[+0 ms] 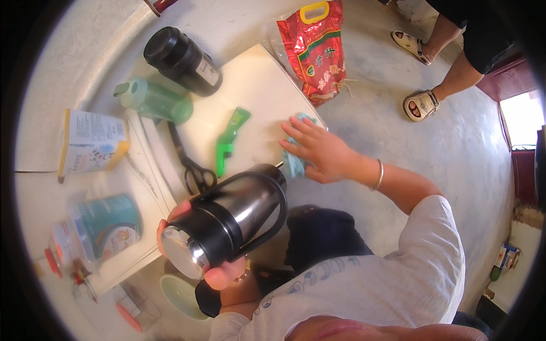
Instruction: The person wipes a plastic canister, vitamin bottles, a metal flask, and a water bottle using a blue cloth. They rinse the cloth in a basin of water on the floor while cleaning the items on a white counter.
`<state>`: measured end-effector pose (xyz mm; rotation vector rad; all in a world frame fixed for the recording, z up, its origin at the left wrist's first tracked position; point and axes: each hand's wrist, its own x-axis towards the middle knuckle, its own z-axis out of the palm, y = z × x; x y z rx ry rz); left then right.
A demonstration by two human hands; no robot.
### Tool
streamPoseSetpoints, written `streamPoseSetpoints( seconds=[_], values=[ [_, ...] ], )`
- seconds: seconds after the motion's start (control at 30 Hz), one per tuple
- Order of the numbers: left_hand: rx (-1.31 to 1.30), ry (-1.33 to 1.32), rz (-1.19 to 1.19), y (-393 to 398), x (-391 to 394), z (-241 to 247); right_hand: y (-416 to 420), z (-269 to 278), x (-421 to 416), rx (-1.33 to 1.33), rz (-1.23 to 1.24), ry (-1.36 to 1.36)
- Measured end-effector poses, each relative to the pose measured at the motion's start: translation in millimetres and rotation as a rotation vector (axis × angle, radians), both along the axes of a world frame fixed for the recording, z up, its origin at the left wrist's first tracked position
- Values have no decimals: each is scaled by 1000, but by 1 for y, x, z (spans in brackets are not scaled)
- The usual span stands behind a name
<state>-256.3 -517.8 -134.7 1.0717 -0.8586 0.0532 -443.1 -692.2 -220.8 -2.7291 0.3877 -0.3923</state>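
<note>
My left hand (224,273) grips a steel vacuum flask (247,200) by its black-banded end, which has a shiny round face. The flask tilts over the near side of a white tabletop (260,85), its black loop handle towards me. With fingers spread, my right hand (318,149) presses a light blue cloth (294,164) down at the tabletop's right edge. Just beyond the flask lies a green plastic hand tool (228,138) with a small black part. Black-handled scissors (198,174) lie left of it, partly hidden by the flask.
Farther back stand a black insulated jar (183,59) and a translucent green bottle (155,100). Leftward are a yellow-edged tin (91,140), a teal plastic jar (108,223) and, lower, a pale green bowl (181,294). A red bag (318,55) stands beyond the table; another person's sandalled feet (420,104) are right.
</note>
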Motion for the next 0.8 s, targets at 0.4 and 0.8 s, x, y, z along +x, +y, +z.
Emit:
streamPoseSetpoints(
  seconds=[0.4,0.8],
  values=[
    [151,58,56,17,-13,13,-95,-35,91,-251,-182,-83],
    [87,71,-50,3,-8,10,-147,-37,147,-19,-510,-103]
  ],
)
